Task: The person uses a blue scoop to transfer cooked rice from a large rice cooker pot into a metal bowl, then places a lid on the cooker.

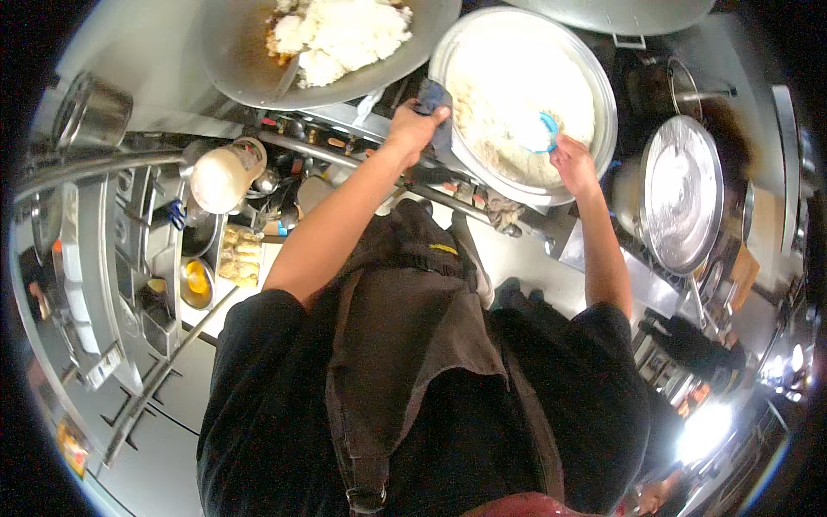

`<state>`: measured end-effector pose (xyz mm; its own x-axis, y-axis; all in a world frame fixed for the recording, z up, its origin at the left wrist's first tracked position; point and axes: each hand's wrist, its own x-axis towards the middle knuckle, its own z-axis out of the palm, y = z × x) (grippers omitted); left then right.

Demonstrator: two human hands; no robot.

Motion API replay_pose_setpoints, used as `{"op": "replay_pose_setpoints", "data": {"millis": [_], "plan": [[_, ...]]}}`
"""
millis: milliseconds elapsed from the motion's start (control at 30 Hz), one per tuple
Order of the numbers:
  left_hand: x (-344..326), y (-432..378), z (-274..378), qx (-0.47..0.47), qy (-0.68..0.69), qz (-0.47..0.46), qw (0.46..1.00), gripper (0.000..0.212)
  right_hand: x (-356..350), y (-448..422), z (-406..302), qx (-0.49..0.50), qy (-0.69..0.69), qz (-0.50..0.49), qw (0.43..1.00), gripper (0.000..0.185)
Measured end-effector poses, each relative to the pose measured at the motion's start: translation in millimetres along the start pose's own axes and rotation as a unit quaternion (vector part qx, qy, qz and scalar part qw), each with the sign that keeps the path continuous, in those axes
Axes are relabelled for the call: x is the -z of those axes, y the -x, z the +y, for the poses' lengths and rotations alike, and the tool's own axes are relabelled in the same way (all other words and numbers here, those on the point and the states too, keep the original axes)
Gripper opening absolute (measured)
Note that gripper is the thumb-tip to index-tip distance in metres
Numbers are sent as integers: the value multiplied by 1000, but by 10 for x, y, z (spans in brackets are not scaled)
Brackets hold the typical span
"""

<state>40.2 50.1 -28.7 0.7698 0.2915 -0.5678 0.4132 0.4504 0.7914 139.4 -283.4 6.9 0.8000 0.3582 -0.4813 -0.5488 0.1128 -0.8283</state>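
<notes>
A large round metal pot [610, 116] of white rice [504, 97] stands before me. With a dark folded cloth [442, 132], my left hand [417, 129] grips the pot's left rim. My right hand [572, 161] holds a small blue scoop or bowl [544, 132] inside the pot, low over the rice near its right side. To the left sits a wide metal wok [239, 71], which holds a mound of white rice [352, 39] over brown food. A metal utensil [288, 79] leans in the wok beside the mound.
A metal rail [310, 148] runs along the stove front, with a rag [504, 213] on it. A large pale plastic jug [219, 178] is at left, near a steel pot [97, 113]. At right rests a round metal lid [683, 194]. Another person [698, 349] is at lower right.
</notes>
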Motion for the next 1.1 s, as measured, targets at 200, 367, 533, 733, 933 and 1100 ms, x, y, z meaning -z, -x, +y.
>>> {"op": "replay_pose_setpoints", "data": {"millis": [200, 367, 533, 733, 933, 1100], "plan": [[46, 69, 50, 7, -40, 5, 999, 65, -924, -355, -342, 94, -57, 47, 993, 11], [-83, 104, 87, 0, -61, 0, 998, 69, -2140, -1165, -386, 389, 338, 174, 839, 22], [-38, 392, 122, 50, -18, -7, 999, 48, -2937, -1584, -590, 592, 685, 116, 409, 17], [-106, 278, -223, -1, -14, -19, 1000, 44, -2198, -1035, -805, 298, 751, 27, 589, 31], [-99, 379, -80, 34, 49, -35, 998, 35, -1157, -717, -212, 121, 687, -194, 690, 30], [-150, 402, -82, 20, 54, -12, 998, 32, -1012, -392, 113, 118, 532, -237, 804, 26]]}}
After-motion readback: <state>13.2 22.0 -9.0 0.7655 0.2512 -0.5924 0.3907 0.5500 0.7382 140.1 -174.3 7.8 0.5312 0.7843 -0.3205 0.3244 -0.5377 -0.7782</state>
